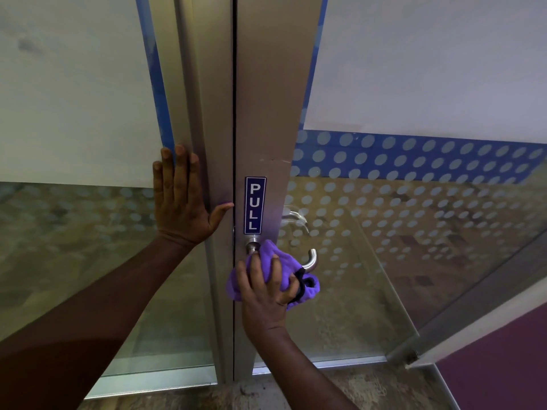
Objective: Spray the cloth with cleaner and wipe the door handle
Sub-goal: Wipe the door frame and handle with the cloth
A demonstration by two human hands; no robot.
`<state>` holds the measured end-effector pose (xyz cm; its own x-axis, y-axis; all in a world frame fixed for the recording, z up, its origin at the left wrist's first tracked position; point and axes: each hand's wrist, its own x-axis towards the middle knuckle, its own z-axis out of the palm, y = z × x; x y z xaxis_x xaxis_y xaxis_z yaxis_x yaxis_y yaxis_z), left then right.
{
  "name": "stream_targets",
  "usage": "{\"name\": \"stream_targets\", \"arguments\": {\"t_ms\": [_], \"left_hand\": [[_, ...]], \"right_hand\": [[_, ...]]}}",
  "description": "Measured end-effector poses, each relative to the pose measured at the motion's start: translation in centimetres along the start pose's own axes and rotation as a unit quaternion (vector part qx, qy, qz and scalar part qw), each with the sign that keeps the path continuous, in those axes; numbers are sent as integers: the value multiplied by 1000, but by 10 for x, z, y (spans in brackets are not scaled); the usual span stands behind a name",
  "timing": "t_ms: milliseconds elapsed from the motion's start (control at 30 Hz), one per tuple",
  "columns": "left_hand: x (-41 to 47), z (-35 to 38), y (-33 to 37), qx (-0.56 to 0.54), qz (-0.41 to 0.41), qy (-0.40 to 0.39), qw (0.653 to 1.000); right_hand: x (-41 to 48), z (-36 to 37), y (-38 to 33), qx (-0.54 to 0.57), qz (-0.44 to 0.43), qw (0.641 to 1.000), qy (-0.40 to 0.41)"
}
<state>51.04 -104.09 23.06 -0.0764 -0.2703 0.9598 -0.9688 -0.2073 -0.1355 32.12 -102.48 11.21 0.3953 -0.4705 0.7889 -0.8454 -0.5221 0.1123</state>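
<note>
Right hand (266, 287) lowest in frame, forearm coming up from the bottom edge. Grip is closed around a bunched purple cloth (279, 267), fingers (257, 269) spread over the top of it. Cloth has a dark edge trim showing at its right side. Cloth is pressed over the door handle (311, 260), covering the middle of the lever; only the round base near the frame and the curved end on the right stick out from under it.

Left hand (180, 199) higher up and to the left, flat and open, holding nothing. Palm and fingers lie on the metal door frame (207, 128) of the left panel, fingertips reaching the blue strip at the glass edge, thumb pointing right toward the door gap.

Just above the handle base, a blue PULL sign (255, 205) runs vertically on the right door's metal stile.

Behind the glass, a second handle (296, 218) shows faintly on the far side. Glass panel (414, 202) carries a dotted frosted pattern with a blue band above it. Floor visible through the lower glass.
</note>
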Motion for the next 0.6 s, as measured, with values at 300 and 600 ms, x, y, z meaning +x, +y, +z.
{"name": "stream_targets", "arguments": {"t_ms": [300,600], "left_hand": [[-1,2,0,0,0,7,1000],[1,2,1,12,-6,17,1000]], "right_hand": [[3,5,35,56,8,998,41],[-2,11,77,63,-29,996,64]]}}
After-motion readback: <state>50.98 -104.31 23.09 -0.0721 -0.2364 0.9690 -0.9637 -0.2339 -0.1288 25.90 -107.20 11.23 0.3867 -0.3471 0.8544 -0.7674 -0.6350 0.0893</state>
